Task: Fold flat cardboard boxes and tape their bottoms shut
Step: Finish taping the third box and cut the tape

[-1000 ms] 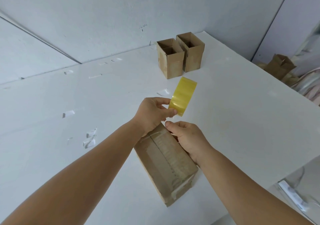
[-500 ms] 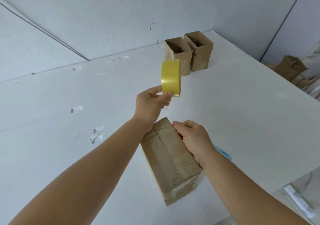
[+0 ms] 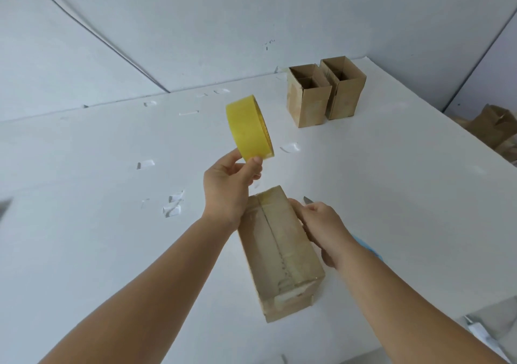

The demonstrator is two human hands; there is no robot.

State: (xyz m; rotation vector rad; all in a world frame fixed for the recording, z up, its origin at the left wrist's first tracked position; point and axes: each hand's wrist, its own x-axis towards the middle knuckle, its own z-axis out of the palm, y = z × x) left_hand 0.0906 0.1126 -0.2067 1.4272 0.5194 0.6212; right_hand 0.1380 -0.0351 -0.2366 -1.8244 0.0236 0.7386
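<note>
A brown cardboard box [image 3: 277,254] lies on the white table [image 3: 391,181] with its taped seam facing up. My right hand [image 3: 321,229] grips the box's far right edge, thumb on the top face and fingers down the side. My left hand [image 3: 226,187] pinches a yellow tape roll [image 3: 247,128] by its lower rim and holds it up above the box's far end. No tape strip is visible between roll and box.
Two open-topped boxes [image 3: 307,103] stand side by side at the table's far end. A knife [image 3: 307,200] with a blue handle lies behind my right hand, mostly hidden. Small tape scraps [image 3: 173,204] stick to the table on the left. More cardboard [image 3: 495,126] sits beyond the right edge.
My left hand has lifted the tape roll up and away from the box's far end and turned it. My right hand stays on the box.
</note>
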